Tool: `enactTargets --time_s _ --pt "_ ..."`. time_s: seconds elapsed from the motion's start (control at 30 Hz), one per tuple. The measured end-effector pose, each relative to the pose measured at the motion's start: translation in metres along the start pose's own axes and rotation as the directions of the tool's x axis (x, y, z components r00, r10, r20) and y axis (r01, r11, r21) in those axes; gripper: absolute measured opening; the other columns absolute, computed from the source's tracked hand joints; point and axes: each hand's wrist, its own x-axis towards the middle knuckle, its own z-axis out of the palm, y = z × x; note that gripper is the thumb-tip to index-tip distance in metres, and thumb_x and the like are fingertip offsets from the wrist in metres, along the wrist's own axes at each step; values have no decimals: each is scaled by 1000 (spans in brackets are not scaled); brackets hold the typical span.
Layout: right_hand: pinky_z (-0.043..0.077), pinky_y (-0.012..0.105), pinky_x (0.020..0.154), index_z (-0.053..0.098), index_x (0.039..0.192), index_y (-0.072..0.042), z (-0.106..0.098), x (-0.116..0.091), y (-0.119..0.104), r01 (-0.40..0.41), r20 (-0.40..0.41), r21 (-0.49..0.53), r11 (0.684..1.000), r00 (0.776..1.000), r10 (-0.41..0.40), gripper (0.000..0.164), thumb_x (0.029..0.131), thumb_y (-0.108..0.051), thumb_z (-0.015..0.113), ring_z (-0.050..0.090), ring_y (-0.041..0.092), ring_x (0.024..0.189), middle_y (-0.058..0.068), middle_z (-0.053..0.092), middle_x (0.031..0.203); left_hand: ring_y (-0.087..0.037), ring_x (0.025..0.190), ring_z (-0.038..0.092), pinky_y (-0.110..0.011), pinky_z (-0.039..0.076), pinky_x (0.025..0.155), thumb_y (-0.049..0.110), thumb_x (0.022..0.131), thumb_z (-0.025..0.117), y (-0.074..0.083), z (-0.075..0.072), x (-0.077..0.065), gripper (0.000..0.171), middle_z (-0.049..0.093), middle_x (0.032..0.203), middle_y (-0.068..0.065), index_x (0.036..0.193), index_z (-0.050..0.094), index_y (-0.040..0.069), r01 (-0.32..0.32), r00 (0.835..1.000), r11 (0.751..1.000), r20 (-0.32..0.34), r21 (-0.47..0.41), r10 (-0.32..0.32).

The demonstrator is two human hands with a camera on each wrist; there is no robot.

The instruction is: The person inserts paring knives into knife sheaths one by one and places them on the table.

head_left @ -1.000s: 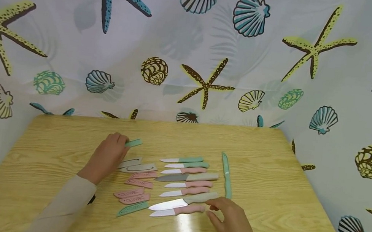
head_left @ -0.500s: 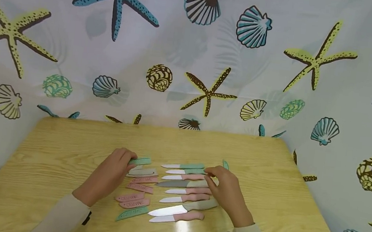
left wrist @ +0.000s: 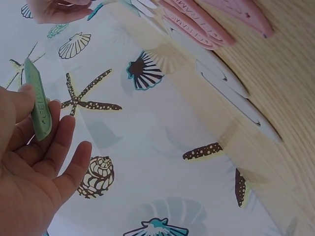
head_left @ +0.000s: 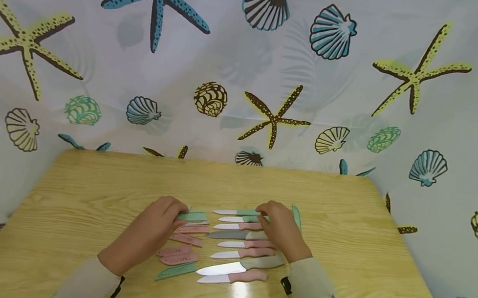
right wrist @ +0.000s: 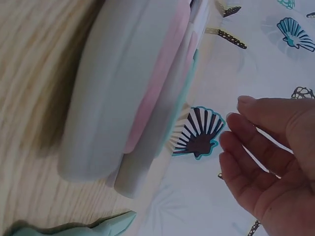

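My left hand [head_left: 155, 225] pinches a green knife sheath [left wrist: 39, 98] between thumb and fingers, above the far end of the sheath group; lettering shows on its side. White-grey sheaths [left wrist: 236, 101] lie below it in the left wrist view. Over the handle ends of the farthest knives is my right hand [head_left: 280, 227], its fingertips close to the green handle of a small white-bladed knife [head_left: 246, 213]. In the right wrist view that hand's fingers are loosely bent, with nothing between them and the thumb. Several knives lie in a column, blades pointing left.
Pink sheaths [head_left: 179, 259] and another green sheath [head_left: 176, 271] lie left of the blades. A large white-bladed knife [head_left: 221, 268] and a pink-handled knife [head_left: 246, 276] are nearest me. A sheathed green knife [head_left: 296, 217] lies at the right, partly behind my right arm. Patterned cloth [head_left: 170, 131] borders the table.
My left hand has brought the green sheath right and nearer the knives. My right hand has moved from the near knife handles to the far green ones. The view has shifted slightly.
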Motion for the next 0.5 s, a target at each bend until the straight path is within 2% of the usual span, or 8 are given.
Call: enactTargets --time_s 0.1,0.3,0.5 --pt "48 30 73 69 102 -5 5 7 1 -7 55 -13 1000 998 7 18 84 -6 67 56 18 85 3 62 90 -17 95 52 -29 47 79 14 89 62 2 0 0 25 55 103 -6 109 56 1 -7 1000 1000 -4 0 7" --pt "49 29 75 71 97 -5 15 21 4 76 110 -86 993 992 -67 13 84 -4 66 58 19 86 4 64 90 -15 94 52 -28 48 76 12 86 67 7 0 0 27 55 104 -5 109 57 3 -5 1000 1000 -5 2 5" --pt "49 30 69 70 89 -6 21 27 3 137 153 -142 980 982 -115 6 83 -4 67 57 18 77 3 61 82 -15 93 52 -28 48 74 13 85 68 9 -2 -1 28 55 104 -5 109 57 3 -2 1000 1000 -1 9 2"
